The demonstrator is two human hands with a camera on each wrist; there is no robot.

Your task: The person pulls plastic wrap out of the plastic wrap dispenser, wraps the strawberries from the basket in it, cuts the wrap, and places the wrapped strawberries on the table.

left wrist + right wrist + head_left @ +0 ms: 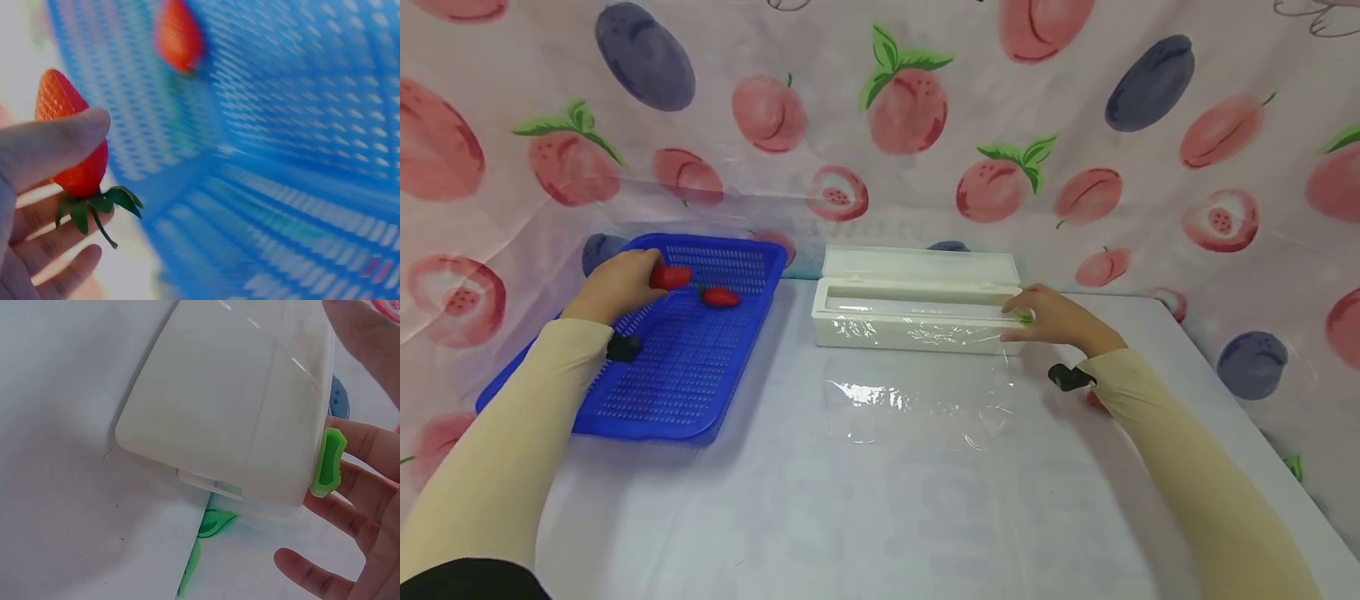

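Over the left side of a blue plastic basket [662, 392], my left hand [613, 287] pinches a red strawberry [90, 169] between thumb and fingers, its green leaves pointing down in the left wrist view. A second strawberry [721, 297] lies in the basket. At the right end of a white cling film dispenser [865, 331], my right hand [1060, 323] has its fingers spread close around the corner. Its fingertips are right at a green slide cutter [329, 462] on the dispenser's edge. Clear cling film [910, 404] hangs over the dispenser's front onto the table.
The dispenser's lid [921, 262] stands raised at the back. Both basket and dispenser rest on a white-covered table [865, 517], near a fruit-print cloth [880, 192] that hangs behind. Dark wrist cameras [623, 347] sit on both sleeves.
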